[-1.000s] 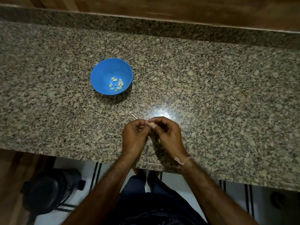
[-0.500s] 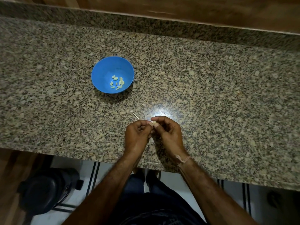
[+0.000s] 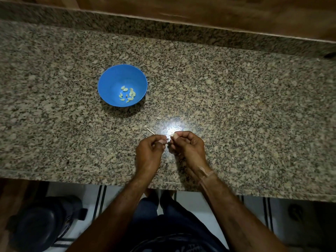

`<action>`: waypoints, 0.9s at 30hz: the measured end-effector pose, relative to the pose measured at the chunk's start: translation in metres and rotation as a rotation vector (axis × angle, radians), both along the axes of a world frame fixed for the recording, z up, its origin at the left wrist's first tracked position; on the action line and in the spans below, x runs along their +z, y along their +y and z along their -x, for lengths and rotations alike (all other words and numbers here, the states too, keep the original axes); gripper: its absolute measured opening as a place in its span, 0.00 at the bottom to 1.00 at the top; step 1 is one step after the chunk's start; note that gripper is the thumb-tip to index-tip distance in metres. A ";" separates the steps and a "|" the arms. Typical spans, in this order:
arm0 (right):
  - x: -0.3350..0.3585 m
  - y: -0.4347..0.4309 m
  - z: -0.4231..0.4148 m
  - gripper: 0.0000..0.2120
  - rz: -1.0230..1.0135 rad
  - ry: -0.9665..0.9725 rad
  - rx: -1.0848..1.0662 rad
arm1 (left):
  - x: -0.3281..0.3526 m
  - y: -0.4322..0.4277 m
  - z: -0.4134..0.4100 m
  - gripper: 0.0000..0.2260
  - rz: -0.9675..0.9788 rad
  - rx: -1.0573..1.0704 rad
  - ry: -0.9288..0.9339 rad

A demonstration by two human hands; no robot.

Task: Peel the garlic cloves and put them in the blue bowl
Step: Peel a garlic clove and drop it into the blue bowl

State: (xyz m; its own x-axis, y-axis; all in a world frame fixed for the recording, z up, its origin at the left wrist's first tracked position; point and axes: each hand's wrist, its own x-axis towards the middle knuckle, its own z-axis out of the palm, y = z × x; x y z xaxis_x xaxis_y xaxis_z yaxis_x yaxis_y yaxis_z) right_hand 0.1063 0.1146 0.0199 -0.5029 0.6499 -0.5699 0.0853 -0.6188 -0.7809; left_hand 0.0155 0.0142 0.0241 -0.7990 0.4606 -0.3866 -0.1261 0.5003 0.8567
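The blue bowl (image 3: 109, 84) stands on the granite counter, left of centre, with several peeled garlic cloves (image 3: 128, 94) in its bottom. Close to the counter's front edge my right hand (image 3: 189, 148) pinches a small pale garlic clove (image 3: 173, 135) between thumb and fingertips. My left hand (image 3: 150, 151) is just left of it, a small gap apart. Its fingers are curled, and its thumb and fingertips pinch what looks like a bit of garlic skin (image 3: 164, 141).
A thin pale stalk piece (image 3: 150, 131) lies on the counter (image 3: 254, 115) just beyond my left hand. A small skin scrap (image 3: 158, 117) lies nearer the bowl. A raised granite ledge and a wooden wall run along the back. A dark object (image 3: 41, 222) sits on the floor below left.
My hands were pressed together on the clove. They have drawn slightly apart, and the clove has stayed in my right hand. The bowl has not moved.
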 end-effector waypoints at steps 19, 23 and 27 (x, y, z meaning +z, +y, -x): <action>0.015 -0.030 0.004 0.04 -0.628 -0.093 0.098 | 0.012 -0.021 0.034 0.06 -0.212 0.017 -0.647; 0.012 -0.038 0.003 0.05 -0.658 -0.115 0.101 | 0.016 -0.026 0.034 0.05 -0.110 -0.158 -0.139; 0.010 -0.037 0.007 0.05 -0.552 -0.109 0.074 | 0.009 -0.027 0.037 0.08 -0.172 -0.079 -0.446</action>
